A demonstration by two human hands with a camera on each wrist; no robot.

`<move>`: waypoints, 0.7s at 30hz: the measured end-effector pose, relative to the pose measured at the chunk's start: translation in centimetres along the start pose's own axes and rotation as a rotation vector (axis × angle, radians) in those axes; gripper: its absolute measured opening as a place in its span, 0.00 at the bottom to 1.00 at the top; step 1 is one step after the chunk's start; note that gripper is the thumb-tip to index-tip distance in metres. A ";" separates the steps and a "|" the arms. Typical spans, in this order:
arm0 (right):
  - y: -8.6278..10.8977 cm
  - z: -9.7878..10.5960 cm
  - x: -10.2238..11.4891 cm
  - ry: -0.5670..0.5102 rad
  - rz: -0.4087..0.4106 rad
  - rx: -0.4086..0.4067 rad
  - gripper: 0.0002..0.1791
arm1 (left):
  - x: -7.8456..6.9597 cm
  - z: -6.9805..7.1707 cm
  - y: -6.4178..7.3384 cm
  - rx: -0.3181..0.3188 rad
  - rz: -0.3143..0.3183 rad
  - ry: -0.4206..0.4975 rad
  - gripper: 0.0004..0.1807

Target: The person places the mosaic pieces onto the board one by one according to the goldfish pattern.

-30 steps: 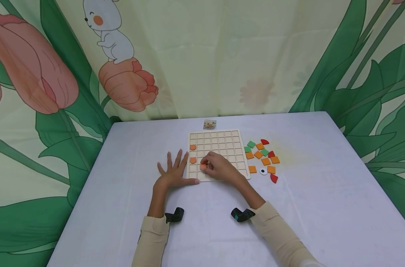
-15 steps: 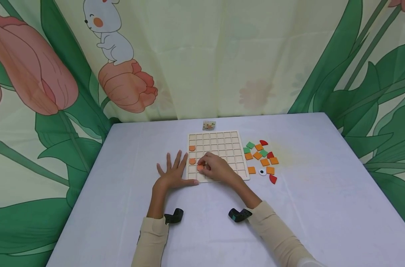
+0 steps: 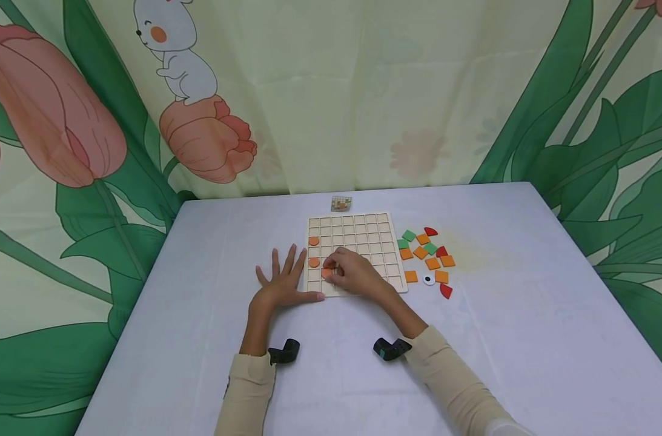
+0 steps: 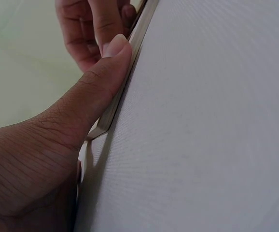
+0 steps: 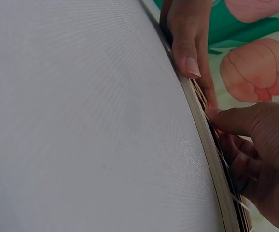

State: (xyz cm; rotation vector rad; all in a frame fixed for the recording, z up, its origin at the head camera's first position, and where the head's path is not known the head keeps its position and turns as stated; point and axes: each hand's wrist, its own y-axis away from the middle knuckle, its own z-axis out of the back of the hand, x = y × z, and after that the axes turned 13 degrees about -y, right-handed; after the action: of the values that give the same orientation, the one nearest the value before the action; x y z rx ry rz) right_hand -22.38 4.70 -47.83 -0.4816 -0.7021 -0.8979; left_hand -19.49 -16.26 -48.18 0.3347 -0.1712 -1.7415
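Observation:
A pale wooden grid board [image 3: 358, 231] lies on the table. My left hand [image 3: 280, 286] is spread at its left front corner, thumb along the front edge. The thumb [image 4: 105, 65] shows against that edge in the left wrist view. Over the board's front left part, my right hand [image 3: 357, 274] pinches an orange round disc [image 3: 326, 273] between thumb and fingers, low over the cells. Two more orange discs, one farther back [image 3: 314, 241] and one nearer [image 3: 314, 262], sit in the leftmost column. In the right wrist view the right hand [image 5: 270, 150] mostly hides its disc.
Right of the board lie several orange squares [image 3: 432, 263], green squares [image 3: 409, 235] and red quarter-round pieces [image 3: 446, 291]. Among them is a white eye piece [image 3: 429, 280]. A small patterned card [image 3: 341, 204] lies behind the board. The white table [image 3: 505, 254] ends at a printed curtain.
My right hand has shifted slightly left with the orange disc, then stayed nearly still over the same cell. The left hand has kept its place at the board's corner.

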 end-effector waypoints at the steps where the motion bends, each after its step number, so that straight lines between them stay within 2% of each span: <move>1: 0.0 0.0 0.0 0.001 0.001 0.002 0.14 | 0.0 0.0 0.0 0.001 0.001 -0.001 0.65; 14: -0.1 0.0 -0.1 -0.026 -0.001 -0.001 0.11 | 0.1 0.2 0.1 0.000 -0.003 0.014 0.66; 21: 0.1 0.0 -0.1 -0.056 -0.008 -0.031 0.12 | 0.2 0.3 0.2 -0.015 -0.034 0.049 0.66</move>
State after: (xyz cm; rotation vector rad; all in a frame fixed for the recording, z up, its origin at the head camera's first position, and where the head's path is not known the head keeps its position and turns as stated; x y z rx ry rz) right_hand -22.33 4.80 -47.91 -0.5336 -0.7422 -0.9072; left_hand -19.46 -16.47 -47.90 0.3711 -0.1175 -1.7656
